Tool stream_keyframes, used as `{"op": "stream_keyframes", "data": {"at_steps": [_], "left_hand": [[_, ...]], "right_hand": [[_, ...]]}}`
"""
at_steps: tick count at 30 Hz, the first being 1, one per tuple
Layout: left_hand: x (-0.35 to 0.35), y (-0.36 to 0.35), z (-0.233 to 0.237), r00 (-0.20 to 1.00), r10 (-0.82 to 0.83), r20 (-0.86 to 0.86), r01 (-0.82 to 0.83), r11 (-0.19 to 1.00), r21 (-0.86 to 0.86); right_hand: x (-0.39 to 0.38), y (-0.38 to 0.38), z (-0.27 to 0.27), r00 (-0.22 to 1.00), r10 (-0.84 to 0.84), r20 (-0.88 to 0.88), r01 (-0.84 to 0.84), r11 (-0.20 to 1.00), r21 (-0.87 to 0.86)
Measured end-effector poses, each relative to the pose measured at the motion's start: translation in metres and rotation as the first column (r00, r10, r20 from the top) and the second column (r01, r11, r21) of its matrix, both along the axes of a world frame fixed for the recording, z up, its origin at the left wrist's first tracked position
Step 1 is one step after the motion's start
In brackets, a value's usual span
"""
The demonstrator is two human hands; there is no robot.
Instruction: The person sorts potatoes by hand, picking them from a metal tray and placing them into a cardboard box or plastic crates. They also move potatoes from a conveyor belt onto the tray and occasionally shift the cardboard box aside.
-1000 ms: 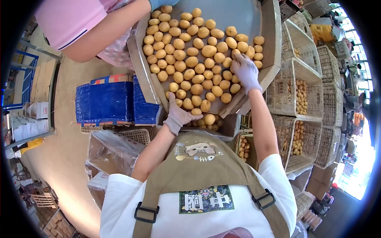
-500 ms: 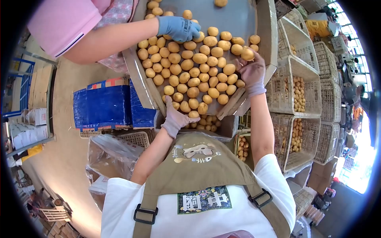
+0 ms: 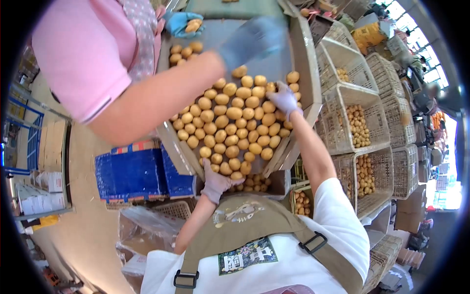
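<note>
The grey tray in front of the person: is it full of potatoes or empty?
Partly full. Potatoes cover the lower half of the tray in one layer; its upper grey floor is mostly bare.

Bright daylight from the right, overexposed windows, fisheye distortion, black vignette corners, motion blur at top

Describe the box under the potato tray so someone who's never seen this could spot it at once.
Start at the grey tray heaped with yellow potatoes and follow it down to its narrow end, by the person's left hand. Directly beneath sits a brown box holding potatoes; unlike the latticed baskets alongside, its walls are solid.
</note>
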State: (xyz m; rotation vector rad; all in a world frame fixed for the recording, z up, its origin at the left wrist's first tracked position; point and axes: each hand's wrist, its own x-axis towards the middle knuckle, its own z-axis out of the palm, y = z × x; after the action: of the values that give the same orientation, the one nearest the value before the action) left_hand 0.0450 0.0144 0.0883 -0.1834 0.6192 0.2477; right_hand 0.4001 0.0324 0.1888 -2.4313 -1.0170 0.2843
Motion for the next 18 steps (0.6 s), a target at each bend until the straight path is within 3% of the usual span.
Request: {"op": "stream_keyframes", "data": {"at_steps": [1,2,3,5,6,7,8,10,11,12,13,14,15,16,17,18], "left_hand": [[-0.002,-0.001,-0.006,0.999,0.022,0.038,-0.022,1.0,0.001],[-0.002,-0.001,-0.004,0.997,0.033,0.068,-0.029,0.998,-0.058],[-0.003,0.0,-0.007,0.997,0.025,0.069,-0.021,0.998,-0.061],[-0.007,-0.002,-0.012,0.997,-0.002,0.077,0.002,1.0,0.003],[-0.006,-0.002,-0.008,0.996,-0.021,0.084,0.015,0.997,0.074],[-0.001,0.002,0.005,0.995,-0.019,-0.101,0.013,0.998,-0.061],[-0.003,0.002,-0.001,0.998,-0.026,-0.051,0.023,0.998,-0.053],[-0.004,0.002,-0.015,0.996,-0.028,-0.087,0.016,0.99,-0.14],[-0.004,0.003,-0.012,0.997,-0.034,-0.068,0.028,0.995,-0.093],[-0.002,0.004,-0.01,0.998,-0.038,-0.044,0.036,0.998,-0.044],[-0.004,0.001,-0.008,0.999,-0.041,-0.025,0.041,0.999,-0.002],[-0.006,-0.001,-0.009,0.998,-0.043,-0.037,0.042,0.998,-0.048],[-0.007,0.002,-0.011,0.998,-0.048,-0.049,0.044,0.995,-0.088],[-0.006,0.006,-0.01,0.997,-0.05,-0.058,0.042,0.991,-0.124],[-0.007,0.003,-0.005,0.994,-0.09,0.065,0.078,0.983,0.166],[-0.007,0.003,-0.006,0.983,-0.081,0.167,0.063,0.992,0.11]], "right_hand": [[-0.002,-0.005,-0.005,0.975,-0.028,-0.221,0.075,0.975,0.208],[-0.005,-0.009,-0.015,0.947,-0.003,-0.321,0.133,0.914,0.383],[-0.017,-0.018,-0.006,0.973,0.08,-0.217,0.049,0.845,0.533],[-0.05,-0.035,0.047,0.945,0.204,-0.254,0.035,0.712,0.702],[-0.067,-0.048,0.091,0.981,0.181,-0.076,-0.064,0.66,0.748],[-0.077,-0.061,0.122,0.991,0.134,-0.002,-0.075,0.569,0.819],[-0.073,-0.081,0.139,0.936,-0.053,0.349,-0.269,0.532,0.803],[-0.075,-0.107,0.196,0.916,-0.129,0.381,-0.361,0.156,0.92],[-0.064,-0.114,0.223,0.885,-0.23,0.404,-0.402,0.059,0.914],[-0.045,-0.118,0.248,0.865,-0.354,0.356,-0.333,0.126,0.934],[-0.022,-0.117,0.268,0.846,-0.452,0.283,-0.149,0.308,0.94],[0.005,-0.114,0.281,0.831,-0.512,0.217,0.082,0.498,0.863],[0.03,-0.111,0.284,0.831,-0.532,0.162,0.238,0.603,0.761],[0.073,-0.116,0.261,0.837,-0.48,0.262,0.051,0.545,0.837],[0.059,-0.119,0.253,0.859,-0.452,0.239,0.049,0.538,0.841],[0.036,-0.121,0.241,0.913,-0.377,0.154,0.065,0.507,0.86]]}}
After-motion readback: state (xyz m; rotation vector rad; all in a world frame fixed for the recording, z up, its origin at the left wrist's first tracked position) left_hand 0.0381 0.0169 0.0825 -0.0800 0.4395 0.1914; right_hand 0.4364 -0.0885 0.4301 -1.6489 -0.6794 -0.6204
